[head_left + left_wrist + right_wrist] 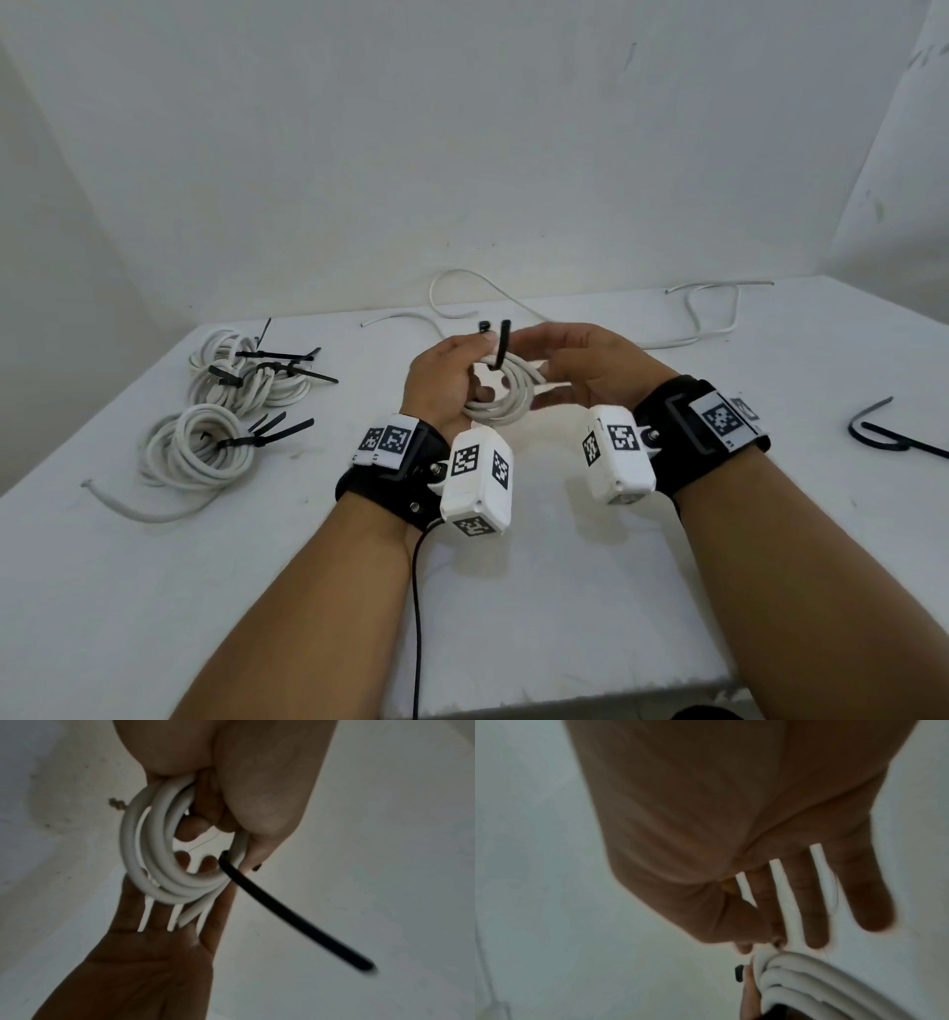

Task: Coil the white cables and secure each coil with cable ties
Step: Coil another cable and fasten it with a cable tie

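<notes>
A small coil of white cable (506, 406) (159, 862) (808, 979) is held above the middle of the white table (565, 591). My left hand (441, 375) (257, 791) grips the coil's left side with curled fingers. A black cable tie (502, 347) (295, 919) passes through the coil. Both its ends stick up in the head view, and its long end hangs free in the left wrist view. My right hand (590, 365) (731, 811) lies against the coil's right side, fingers straight and spread.
Three tied white coils (246, 375) (200, 452) lie at the table's left. Loose white cables (482, 293) (708, 313) trail along the back edge by the wall. Spare black ties (893, 437) lie at the far right.
</notes>
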### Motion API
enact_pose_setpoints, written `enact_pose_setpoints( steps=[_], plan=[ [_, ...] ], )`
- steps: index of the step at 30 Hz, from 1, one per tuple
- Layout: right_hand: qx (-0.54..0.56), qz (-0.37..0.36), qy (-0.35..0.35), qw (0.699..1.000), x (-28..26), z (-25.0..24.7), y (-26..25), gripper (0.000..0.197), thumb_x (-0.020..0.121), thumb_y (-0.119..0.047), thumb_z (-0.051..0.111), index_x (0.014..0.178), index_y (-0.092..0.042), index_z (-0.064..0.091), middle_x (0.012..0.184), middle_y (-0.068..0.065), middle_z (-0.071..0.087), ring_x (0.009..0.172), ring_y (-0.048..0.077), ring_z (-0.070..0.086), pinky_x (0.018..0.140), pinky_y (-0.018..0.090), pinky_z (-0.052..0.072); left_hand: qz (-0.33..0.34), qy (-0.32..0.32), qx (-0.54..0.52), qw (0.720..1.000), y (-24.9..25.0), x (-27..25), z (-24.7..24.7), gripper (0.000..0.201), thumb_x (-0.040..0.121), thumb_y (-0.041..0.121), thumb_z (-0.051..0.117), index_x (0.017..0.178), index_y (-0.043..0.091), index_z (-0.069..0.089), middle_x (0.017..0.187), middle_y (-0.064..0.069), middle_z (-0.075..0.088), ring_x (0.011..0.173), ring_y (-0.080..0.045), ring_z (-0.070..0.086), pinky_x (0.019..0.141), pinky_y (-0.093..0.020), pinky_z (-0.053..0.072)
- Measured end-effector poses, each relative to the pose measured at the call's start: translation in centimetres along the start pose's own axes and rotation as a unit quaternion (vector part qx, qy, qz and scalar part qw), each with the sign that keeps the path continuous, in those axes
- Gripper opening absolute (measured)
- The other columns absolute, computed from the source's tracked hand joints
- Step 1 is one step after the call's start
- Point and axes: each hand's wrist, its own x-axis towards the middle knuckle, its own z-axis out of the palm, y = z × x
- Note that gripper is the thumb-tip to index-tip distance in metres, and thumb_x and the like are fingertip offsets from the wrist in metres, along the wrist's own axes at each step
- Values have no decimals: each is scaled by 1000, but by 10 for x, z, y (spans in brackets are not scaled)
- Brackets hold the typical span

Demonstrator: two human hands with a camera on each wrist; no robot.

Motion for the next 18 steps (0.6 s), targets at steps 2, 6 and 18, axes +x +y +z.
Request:
enact_pose_setpoints(
  steps=[2,6,18],
  plan=[
    [-58,-43,-3,997,0,2,-2,48,76,-2,62,121,-17,66,127,1,67,120,21,61,94,34,53,1,62,-10,998,2,1,-5,20,85,15,68,68,9,59,49,0,34,35,-14,36,42,-19,35],
    [-167,-111,35,979,3,19,-3,26,81,-14,79,106,-20,74,113,0,72,107,11,64,102,31,48,15,99,18,995,-4,-1,-2,10,82,14,69,74,10,64,49,1,42,37,-16,42,43,-19,36],
    [-178,-57,117,975,9,28,-6,25,96,-18,54,72,-17,59,77,6,52,71,13,44,65,25,35,72,77,76,992,-11,-2,3,8,81,18,74,77,12,71,60,5,61,37,-13,39,49,-24,43]
  ],
)
